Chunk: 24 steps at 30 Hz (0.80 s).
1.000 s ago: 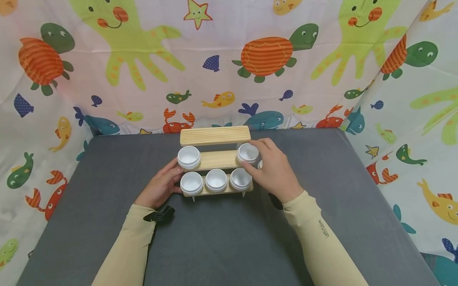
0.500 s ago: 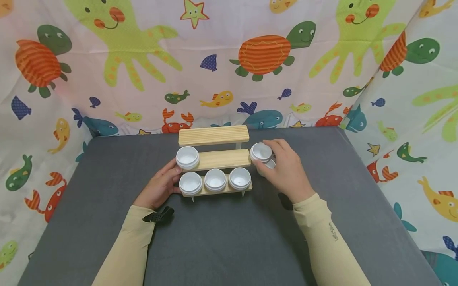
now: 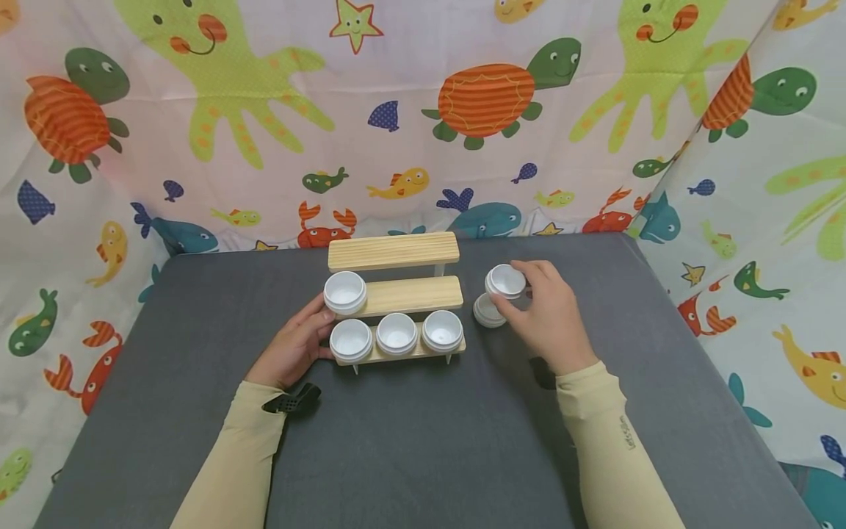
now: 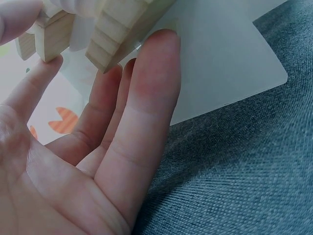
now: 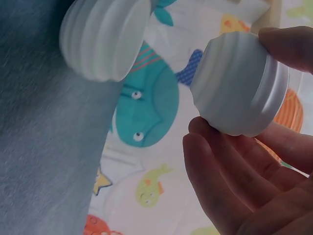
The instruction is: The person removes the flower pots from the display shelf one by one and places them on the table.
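A three-tier stand has pale wooden shelves and translucent side supports. At its left end, my left hand grips it; in the left wrist view the fingertips meet the shelf ends. Three white pots line the front shelf, and one white pot sits at the left of the middle shelf. To the right of the stand, my right hand pinches a small ribbed white pot between thumb and fingers, held above the table. Another white pot stands on the table just below it.
Grey cloth covers the table. Behind and at both sides hangs a white curtain printed with sea animals. The stand's top shelf is bare, and a black strap circles the left wrist.
My right hand has lifted a pot off the right end of the middle shelf and carried it rightward, past the pot on the table. The left hand keeps its place at the stand.
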Each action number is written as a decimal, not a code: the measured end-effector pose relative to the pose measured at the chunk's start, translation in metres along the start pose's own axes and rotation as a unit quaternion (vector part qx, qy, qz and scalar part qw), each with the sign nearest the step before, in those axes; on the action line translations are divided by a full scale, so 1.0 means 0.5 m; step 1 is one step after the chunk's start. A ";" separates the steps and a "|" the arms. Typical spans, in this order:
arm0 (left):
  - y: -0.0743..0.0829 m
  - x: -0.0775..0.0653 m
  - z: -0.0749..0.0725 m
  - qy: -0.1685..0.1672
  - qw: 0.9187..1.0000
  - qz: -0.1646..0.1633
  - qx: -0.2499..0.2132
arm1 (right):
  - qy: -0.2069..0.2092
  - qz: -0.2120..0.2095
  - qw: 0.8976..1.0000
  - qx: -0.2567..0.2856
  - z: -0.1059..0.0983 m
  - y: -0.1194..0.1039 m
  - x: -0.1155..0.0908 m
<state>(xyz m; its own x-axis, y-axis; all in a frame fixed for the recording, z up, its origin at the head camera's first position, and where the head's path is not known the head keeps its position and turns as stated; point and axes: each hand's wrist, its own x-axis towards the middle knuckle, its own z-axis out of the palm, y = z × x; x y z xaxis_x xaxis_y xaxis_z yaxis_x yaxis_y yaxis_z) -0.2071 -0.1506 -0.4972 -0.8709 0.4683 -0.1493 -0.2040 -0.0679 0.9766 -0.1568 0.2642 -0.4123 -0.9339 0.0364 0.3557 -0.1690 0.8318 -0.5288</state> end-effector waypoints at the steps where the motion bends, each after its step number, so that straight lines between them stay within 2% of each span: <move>1: 0.000 0.000 0.000 0.000 1.000 0.000 0.000 | 0.001 0.002 1.000 -0.001 -0.001 0.005 0.000; 8: -0.004 -0.001 -0.001 -0.003 1.000 0.007 0.005 | 0.000 0.028 1.000 0.004 -0.009 0.035 0.000; 18: -0.007 0.002 0.000 -0.001 1.000 0.002 -0.003 | -0.029 0.095 0.995 -0.004 -0.021 0.066 -0.001; 24: -0.004 0.000 -0.001 0.002 1.000 0.001 -0.001 | -0.045 0.104 0.993 -0.015 -0.013 0.080 0.001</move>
<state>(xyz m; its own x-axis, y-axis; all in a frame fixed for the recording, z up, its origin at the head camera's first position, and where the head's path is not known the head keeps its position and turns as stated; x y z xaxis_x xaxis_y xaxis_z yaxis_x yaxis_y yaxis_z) -0.2069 -0.1509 -0.4993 -0.8730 0.4648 -0.1481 -0.2034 -0.0709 0.9765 -0.1620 0.3012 -0.4283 -0.9722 0.1609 0.1704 0.0388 0.8276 -0.5600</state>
